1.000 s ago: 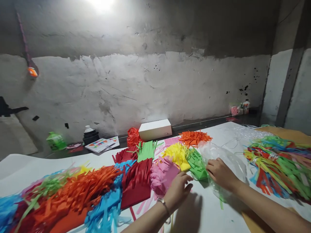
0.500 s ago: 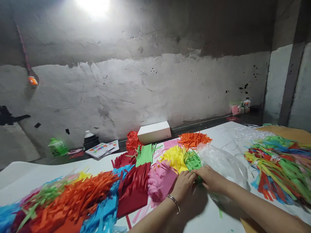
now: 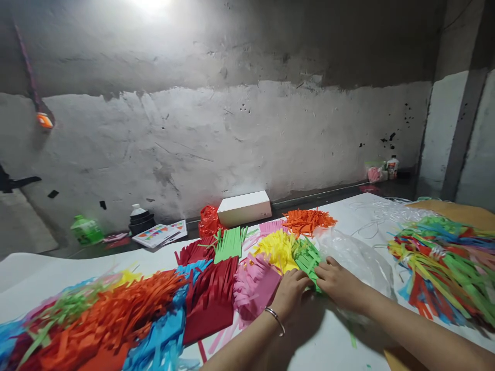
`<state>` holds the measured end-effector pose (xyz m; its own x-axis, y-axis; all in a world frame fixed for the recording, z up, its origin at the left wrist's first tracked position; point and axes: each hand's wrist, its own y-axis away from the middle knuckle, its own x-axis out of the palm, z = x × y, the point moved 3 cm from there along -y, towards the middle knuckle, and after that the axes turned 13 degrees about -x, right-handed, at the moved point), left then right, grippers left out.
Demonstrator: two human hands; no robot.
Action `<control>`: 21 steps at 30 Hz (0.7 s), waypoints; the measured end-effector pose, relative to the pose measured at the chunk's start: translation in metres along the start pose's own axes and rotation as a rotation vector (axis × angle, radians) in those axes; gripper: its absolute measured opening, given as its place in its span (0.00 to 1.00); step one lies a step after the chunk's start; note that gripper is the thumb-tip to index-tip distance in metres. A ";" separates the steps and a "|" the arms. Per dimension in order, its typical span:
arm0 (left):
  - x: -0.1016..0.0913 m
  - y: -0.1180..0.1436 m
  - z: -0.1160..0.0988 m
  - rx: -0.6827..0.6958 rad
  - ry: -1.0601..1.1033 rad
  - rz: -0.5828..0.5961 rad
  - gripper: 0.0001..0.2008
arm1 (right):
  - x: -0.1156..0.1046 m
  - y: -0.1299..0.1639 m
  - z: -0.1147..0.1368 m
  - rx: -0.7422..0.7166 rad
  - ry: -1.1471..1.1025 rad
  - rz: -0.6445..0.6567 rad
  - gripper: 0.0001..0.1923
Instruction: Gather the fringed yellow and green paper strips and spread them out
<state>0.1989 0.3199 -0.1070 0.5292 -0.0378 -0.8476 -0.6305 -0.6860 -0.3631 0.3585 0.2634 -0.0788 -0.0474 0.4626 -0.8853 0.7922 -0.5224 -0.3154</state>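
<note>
A: Hands first. What's each one on?

B: Both meet at the near edge of the green fringed paper [image 3: 307,257]. Left hand [image 3: 291,292] has its fingers curled down onto that edge, thumb side toward the right hand. Right hand [image 3: 337,282] is also curled, fingertips pressing the same green piece. Both look closed on it, though the exact pinch is hidden under the knuckles.

A: Bracelet?

B: Thin metal bracelet [image 3: 275,318] on the left wrist.

A: Where does the green piece sit?

B: On the white table [image 3: 332,342], just right of the yellow fringed paper [image 3: 277,248] and touching it. A clear plastic bag [image 3: 358,260] lies right beside it, partly under the right forearm.

A: Neighbours to the left?

B: Pink fringed paper [image 3: 253,286] just beside the left hand, then dark red fringed paper [image 3: 211,299], then blue [image 3: 162,337] and orange [image 3: 116,314] piles running to the left edge.

A: Farther back?

B: Another green strip bundle [image 3: 230,242], a small orange pile [image 3: 307,220], a white box [image 3: 244,207] with a red bag [image 3: 209,221] next to it.

A: Right side?

B: Mixed-colour pile of strips [image 3: 444,263], well apart from the hands.

A: Along the wall?

B: Green bottle [image 3: 85,230], stack of dark bowls [image 3: 139,220], printed cards [image 3: 158,233].
</note>
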 end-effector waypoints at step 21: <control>-0.060 -0.102 0.025 -0.561 0.624 -0.028 0.12 | -0.022 0.039 0.006 -0.260 0.226 -0.207 0.19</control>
<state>0.2171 0.4102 -0.0283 0.8616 -0.2973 -0.4115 -0.3240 -0.9460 0.0051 0.3869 0.2290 -0.0738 -0.1106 0.7000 -0.7055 0.9089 -0.2159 -0.3568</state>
